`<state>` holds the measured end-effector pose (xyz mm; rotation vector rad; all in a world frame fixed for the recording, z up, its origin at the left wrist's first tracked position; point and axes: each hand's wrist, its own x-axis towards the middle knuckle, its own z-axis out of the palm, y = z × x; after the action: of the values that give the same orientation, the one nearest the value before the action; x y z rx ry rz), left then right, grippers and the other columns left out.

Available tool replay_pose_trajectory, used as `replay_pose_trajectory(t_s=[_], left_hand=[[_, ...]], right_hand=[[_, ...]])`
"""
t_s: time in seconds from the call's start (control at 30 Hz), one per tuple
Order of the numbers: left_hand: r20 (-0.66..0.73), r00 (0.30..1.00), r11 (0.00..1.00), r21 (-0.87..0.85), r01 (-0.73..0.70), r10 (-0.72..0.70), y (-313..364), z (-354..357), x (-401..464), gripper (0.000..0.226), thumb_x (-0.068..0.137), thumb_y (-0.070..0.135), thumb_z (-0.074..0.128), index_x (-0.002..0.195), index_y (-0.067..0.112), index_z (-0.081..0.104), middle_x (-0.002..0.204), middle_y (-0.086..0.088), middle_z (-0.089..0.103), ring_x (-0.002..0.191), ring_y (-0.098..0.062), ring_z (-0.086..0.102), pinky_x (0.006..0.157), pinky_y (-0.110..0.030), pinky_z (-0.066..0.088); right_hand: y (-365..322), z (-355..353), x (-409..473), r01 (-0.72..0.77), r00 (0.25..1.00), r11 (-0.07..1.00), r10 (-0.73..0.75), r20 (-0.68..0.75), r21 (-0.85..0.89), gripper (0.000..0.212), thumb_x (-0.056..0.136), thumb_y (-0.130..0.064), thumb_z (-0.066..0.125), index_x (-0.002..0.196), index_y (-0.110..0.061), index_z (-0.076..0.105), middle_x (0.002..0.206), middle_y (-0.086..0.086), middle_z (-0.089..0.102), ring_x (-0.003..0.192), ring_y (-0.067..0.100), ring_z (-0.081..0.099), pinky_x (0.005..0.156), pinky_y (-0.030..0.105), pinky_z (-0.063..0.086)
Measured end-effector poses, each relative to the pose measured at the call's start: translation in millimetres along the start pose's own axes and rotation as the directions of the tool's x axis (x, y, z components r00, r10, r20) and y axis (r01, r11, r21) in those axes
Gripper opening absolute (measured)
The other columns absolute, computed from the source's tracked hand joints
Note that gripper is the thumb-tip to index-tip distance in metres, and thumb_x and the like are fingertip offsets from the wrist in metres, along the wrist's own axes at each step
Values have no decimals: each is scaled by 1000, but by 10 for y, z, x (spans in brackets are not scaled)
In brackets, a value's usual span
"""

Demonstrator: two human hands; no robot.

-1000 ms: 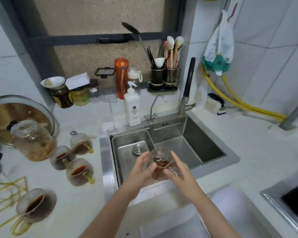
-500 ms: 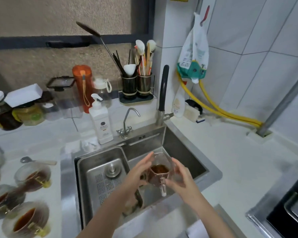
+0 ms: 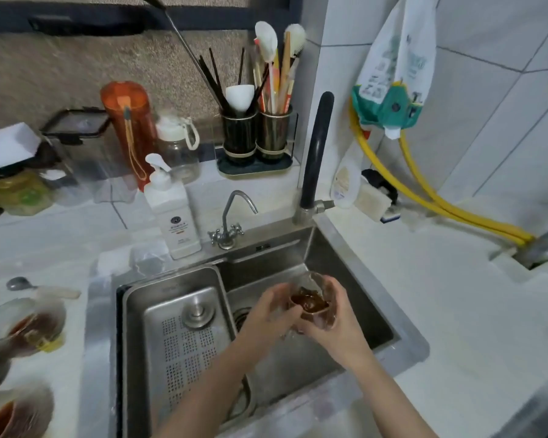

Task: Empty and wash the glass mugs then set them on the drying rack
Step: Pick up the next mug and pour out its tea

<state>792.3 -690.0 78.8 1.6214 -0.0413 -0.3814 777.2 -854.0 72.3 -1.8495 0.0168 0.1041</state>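
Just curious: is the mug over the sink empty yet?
Not empty: brown liquid shows inside the glass mug, held by both hands over the sink.

Both bare forearms reached forward from the bottom edge and converged ahead of the person. The left hand [image 3: 271, 311] came in from the lower left, its back turned up, fingers curled inward toward the right hand, gripping a glass mug [image 3: 312, 303]. The right hand [image 3: 336, 327] came in from the lower right, thumb raised along the far side and fingers wrapped beneath, cupping the same mug. The two hands sat close together, their fingertips nearly meeting
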Motion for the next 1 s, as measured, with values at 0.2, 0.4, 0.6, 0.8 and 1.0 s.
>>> replay_pose_trajectory(t_s=[0.2,0.4,0.6,0.8,1.0], left_hand=[[-174,985,999,-33,-14,8,-129,170,110,38,89,10,62,122,26,54,117,12,63,107,2,61,80,-11,48],[-415,906,996,-15,85,-83,-203,260,306,27,94,20,54,120,23,60,113,6,68,107,-6,62,97,-21,48],[-544,827,989,-111,99,-144,-149,292,429,22,92,22,57,108,8,63,88,4,69,80,-6,66,68,-8,48],[-523,847,994,-99,53,-97,-175,442,394,57,83,21,71,132,33,44,116,-2,60,101,2,60,92,-20,49],[-554,817,983,-168,78,-159,-202,385,426,30,86,27,65,115,35,61,100,4,62,101,-16,62,96,-45,51]], right_hand=[[125,-95,349,-6,999,1000,6,39,0,65,61,-30,86,107,-47,45,106,-25,58,102,-8,59,83,12,48],[286,-279,621,3,986,996,12,164,-88,75,52,-56,80,119,-39,49,114,-5,62,106,16,62,91,41,53],[364,-317,625,58,946,989,-12,324,-132,90,61,-53,76,135,-53,24,133,-30,34,130,6,39,109,36,39],[396,-312,661,-22,962,997,43,271,-79,84,70,-34,80,139,-34,34,134,-16,43,114,-4,48,88,10,44],[347,-400,699,29,936,987,28,350,-157,65,77,-37,73,122,-61,33,127,-21,49,114,2,53,97,24,48]])
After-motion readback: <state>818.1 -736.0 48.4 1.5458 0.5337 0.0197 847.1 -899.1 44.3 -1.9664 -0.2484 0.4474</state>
